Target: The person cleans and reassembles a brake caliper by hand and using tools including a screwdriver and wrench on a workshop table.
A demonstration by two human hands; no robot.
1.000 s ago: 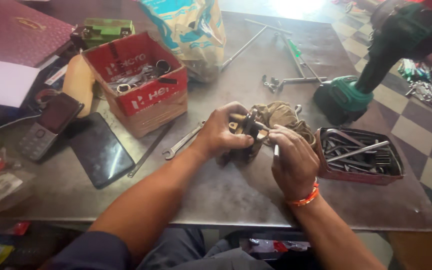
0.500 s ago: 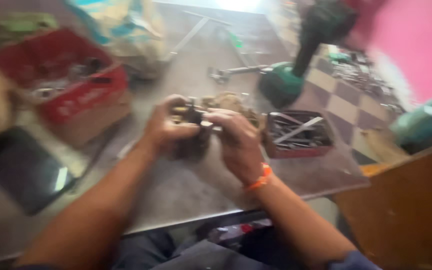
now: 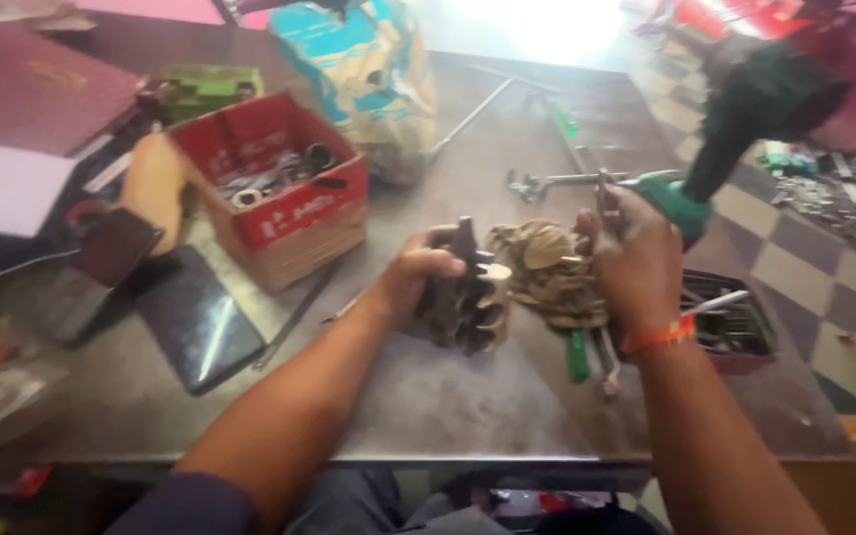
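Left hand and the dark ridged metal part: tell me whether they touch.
Touching. The head view shows the left hand with its fingers wrapped over the top of the dark ridged metal part, which stands on the metal table.

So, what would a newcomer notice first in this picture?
First, the two hands at the table's middle: the left hand holds a dark ridged metal part, and the right hand holds a thin metal tool above a crumpled rag. Then the red cardboard box of metal parts at the upper left, and the green power drill at the upper right.
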